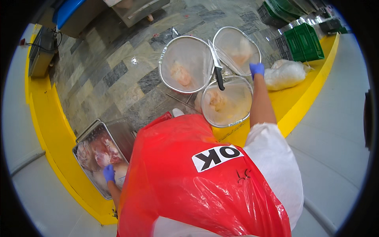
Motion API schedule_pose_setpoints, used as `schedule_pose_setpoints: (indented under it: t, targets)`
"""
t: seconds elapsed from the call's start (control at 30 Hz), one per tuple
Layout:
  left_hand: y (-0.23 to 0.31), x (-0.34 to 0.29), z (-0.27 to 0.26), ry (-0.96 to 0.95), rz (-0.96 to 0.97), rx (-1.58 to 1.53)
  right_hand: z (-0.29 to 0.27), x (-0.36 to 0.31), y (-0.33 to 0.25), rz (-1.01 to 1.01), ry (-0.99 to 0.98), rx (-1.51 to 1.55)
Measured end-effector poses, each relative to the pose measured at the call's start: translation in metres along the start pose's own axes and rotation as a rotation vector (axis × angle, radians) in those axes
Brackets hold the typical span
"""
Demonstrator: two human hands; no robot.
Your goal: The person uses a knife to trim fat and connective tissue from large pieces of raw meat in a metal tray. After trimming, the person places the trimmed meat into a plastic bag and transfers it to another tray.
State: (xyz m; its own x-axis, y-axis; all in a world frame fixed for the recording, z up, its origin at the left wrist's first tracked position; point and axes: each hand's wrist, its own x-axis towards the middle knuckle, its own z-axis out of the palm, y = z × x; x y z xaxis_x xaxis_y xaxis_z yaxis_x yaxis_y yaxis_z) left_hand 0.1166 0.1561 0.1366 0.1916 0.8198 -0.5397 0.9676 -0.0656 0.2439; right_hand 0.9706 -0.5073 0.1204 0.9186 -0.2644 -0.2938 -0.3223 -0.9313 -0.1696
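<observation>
My left hand, in a blue-purple glove, reaches into a metal bin at the lower left. Its fingers look curled against a piece of raw meat; their tips are hard to make out. On the right, my gloved right hand is closed on the rim of the far right round hoop, which holds a clear plastic bag. Two more bag-lined hoops, one on the left and one nearer me, stand beside it. Pale scraps lie in all three. A black-handled knife rests between the hoops.
A stuffed clear plastic bag lies on the yellow ledge at the right, near green crates. Metal bins stand at the far side. A red apron covers my front. The floor is grey tile.
</observation>
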Motion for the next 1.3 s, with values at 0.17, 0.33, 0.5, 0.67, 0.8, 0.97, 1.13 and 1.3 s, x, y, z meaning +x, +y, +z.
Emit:
schedule_pose_setpoints:
  t: [0.17,0.33,0.5,0.67,0.8,0.97,1.13,1.3]
  targets:
    - [-0.063,-0.098,0.067,-0.172,-0.47,-0.581,0.072,-0.063,0.001,0.032,0.392,0.514]
    - [-0.077,-0.162,0.105,-0.182,-0.506,-0.738,0.045,-0.11,-0.151,-0.596,0.716,0.783]
    - [-0.059,-0.182,0.127,0.075,-0.286,-0.603,0.068,-0.215,-0.323,-0.91,0.011,0.932]
    - [-0.038,-0.202,0.152,0.267,-0.439,-0.928,0.135,-0.343,-0.428,-1.175,-0.67,0.743]
    - [-0.072,-0.213,0.201,0.246,-0.531,-0.814,0.184,-0.441,-0.457,-1.557,-0.637,0.407]
    - [-0.117,-0.2,0.271,0.329,-0.657,-0.911,0.217,-0.514,-0.469,-1.7,-0.68,-0.13]
    - [-0.146,-0.152,0.265,0.542,-0.623,-0.726,0.265,-0.568,-0.487,-1.538,-0.944,-0.295]
    - [-0.164,-0.099,0.202,0.561,-0.723,-0.97,0.336,-0.645,-0.497,-1.635,-1.051,-0.505]
